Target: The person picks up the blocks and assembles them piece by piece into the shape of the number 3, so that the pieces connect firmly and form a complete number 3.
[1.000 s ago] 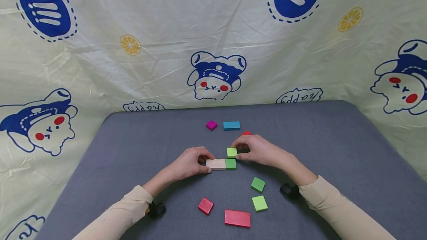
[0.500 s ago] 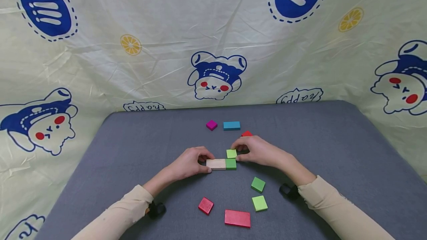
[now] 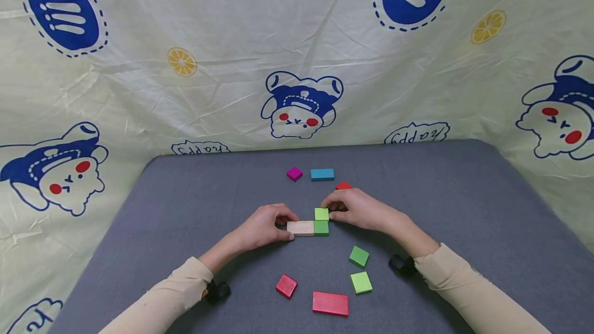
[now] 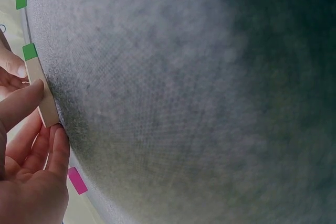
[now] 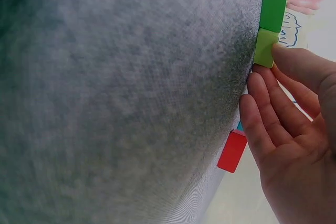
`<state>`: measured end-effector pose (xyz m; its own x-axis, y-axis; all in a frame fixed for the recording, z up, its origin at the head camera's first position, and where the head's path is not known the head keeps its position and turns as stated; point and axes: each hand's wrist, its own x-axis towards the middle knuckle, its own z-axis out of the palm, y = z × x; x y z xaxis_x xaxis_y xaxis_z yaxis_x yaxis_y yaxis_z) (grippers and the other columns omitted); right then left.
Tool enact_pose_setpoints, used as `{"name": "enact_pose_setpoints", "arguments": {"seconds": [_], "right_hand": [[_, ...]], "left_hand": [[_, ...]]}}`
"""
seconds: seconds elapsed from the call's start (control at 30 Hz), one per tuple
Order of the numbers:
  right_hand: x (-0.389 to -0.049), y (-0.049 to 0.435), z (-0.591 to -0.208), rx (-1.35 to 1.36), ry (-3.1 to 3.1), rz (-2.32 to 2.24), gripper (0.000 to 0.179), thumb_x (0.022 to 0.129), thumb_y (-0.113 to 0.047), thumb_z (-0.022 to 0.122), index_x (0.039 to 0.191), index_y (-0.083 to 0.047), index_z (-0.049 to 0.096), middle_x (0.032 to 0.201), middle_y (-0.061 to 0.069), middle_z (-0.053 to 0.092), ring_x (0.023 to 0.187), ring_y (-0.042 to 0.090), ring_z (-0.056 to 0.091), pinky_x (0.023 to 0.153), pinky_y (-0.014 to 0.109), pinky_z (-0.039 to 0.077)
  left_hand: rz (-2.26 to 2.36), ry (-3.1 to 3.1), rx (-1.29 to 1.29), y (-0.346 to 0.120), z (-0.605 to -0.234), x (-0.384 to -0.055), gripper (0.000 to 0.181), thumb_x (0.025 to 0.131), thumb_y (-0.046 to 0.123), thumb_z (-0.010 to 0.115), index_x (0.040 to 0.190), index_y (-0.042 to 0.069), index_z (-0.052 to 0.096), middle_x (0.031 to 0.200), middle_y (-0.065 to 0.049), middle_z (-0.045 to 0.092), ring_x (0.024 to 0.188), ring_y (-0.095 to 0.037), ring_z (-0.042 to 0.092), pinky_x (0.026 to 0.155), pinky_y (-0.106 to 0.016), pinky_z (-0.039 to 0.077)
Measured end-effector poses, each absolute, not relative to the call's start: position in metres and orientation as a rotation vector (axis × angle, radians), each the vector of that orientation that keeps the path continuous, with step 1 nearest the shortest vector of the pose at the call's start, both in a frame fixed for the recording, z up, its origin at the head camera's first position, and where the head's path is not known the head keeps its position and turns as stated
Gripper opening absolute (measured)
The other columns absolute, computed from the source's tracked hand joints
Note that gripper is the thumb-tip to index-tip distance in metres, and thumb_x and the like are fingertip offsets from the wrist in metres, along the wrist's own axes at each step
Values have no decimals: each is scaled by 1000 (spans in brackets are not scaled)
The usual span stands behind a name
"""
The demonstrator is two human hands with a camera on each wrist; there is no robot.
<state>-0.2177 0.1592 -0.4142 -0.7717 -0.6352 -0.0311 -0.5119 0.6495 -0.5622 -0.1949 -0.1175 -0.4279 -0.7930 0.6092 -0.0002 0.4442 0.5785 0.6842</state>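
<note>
A pale wooden block [image 3: 300,228] lies flat on the grey table, end to end with a green block [image 3: 321,228]. My left hand [image 3: 269,227] pinches the wooden block's left end between thumb and fingers. Behind the green block, a light green block [image 3: 321,214] sits right at its back edge. My right hand [image 3: 357,210] pinches that light green block from the right; in the right wrist view the thumb [image 5: 299,66] presses on its near side and the fingers curl behind it.
Farther back lie a magenta block [image 3: 294,174], a blue block [image 3: 322,174] and a red block [image 3: 343,186] partly behind my right hand. Nearer are another green block [image 3: 359,256], another light green block [image 3: 361,282], a small red block [image 3: 286,286] and a larger red block [image 3: 330,304].
The light green block has shifted slightly toward me and left, up to the green block's back edge, with my right hand on it. My left hand stays put on the wooden block.
</note>
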Motion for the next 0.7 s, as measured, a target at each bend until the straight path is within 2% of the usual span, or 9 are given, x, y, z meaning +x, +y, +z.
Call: {"name": "enact_pose_setpoints", "arguments": {"seconds": [0.7], "right_hand": [[-217, 155, -415, -957, 2651, -836, 21, 92, -14, 69, 113, -15, 71, 103, -9, 65, 92, 11, 57, 83, 36, 49]], "left_hand": [[1059, 2560, 863, -117, -427, -194, 27, 84, 10, 78, 110, 13, 72, 101, 7, 62, 92, -11, 58, 84, -32, 49]]}}
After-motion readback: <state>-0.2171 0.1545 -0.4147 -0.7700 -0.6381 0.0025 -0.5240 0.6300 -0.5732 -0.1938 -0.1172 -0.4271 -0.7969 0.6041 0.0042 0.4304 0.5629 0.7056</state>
